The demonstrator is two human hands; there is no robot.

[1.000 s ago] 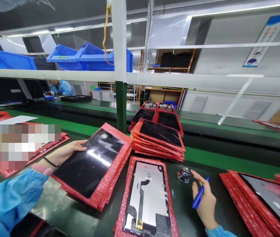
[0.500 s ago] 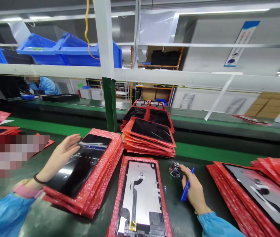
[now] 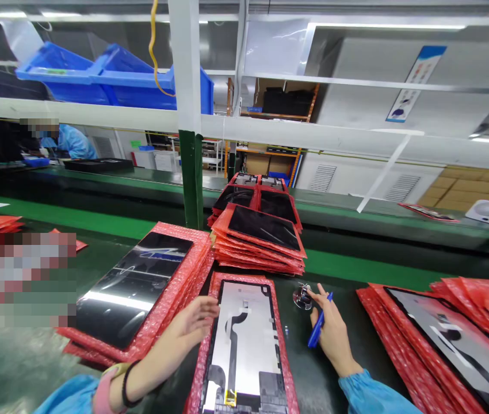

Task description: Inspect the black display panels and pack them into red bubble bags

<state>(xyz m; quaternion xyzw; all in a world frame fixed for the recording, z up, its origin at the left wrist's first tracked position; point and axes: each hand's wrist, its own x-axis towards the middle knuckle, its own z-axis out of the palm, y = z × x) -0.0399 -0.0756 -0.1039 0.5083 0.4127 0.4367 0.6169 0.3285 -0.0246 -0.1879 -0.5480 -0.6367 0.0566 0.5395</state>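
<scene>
My left hand, fingers stretched and holding nothing, hovers at the left edge of a display panel. This panel lies silvery back up on red bubble wrap, with a dark flex cable along it; whether my fingertips touch it I cannot tell. A blue pen is held between the fingers of my right hand. That hand's fingertips reach a small round clear item with metal parts, whose kind I cannot make out. To the left lies a black glossy screen atop a red-wrapped stack.
Behind the middle panel rises a pile of red-wrapped screens. More wrapped panels are stacked at the right. A green post stands at the bench's back, and blue bins sit on the rail above. A co-worker works far left.
My left hand has let go of the left stack's black screen, lifted, and moved right to the middle panel. My right hand stays by the round item with the pen. The view has turned right.
</scene>
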